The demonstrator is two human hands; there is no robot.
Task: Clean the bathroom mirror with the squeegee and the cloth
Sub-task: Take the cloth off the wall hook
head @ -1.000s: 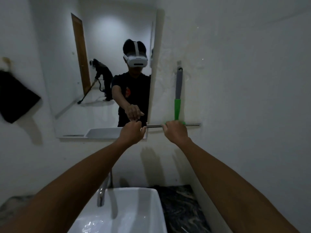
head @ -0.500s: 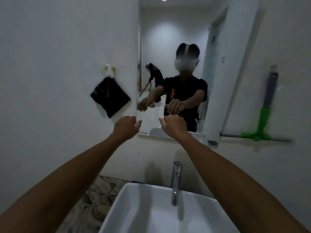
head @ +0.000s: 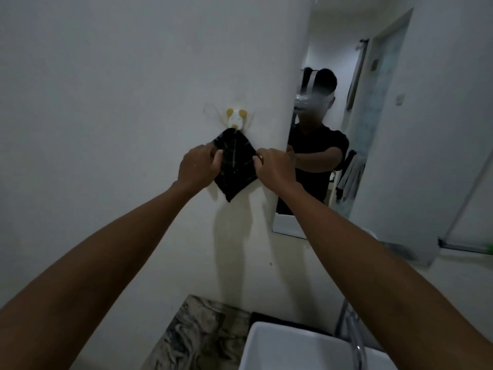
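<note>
A black cloth (head: 236, 166) hangs by one corner from a small animal-shaped hook (head: 235, 119) on the white wall, left of the mirror (head: 378, 145). My left hand (head: 198, 166) pinches the cloth's left edge and my right hand (head: 272, 168) pinches its right edge. Only the end of the squeegee blade (head: 465, 247) with a bit of green shows at the far right edge, against the wall beside the mirror's lower corner.
A white basin (head: 298, 351) with a chrome tap (head: 353, 335) sits low at the right. A marbled countertop (head: 197, 337) lies left of it. The mirror reflects a person in a black shirt and a doorway behind.
My view has swung left from the squeegee to the cloth. Both hands moved from in front of the mirror over to the hanging cloth and took hold of its edges.
</note>
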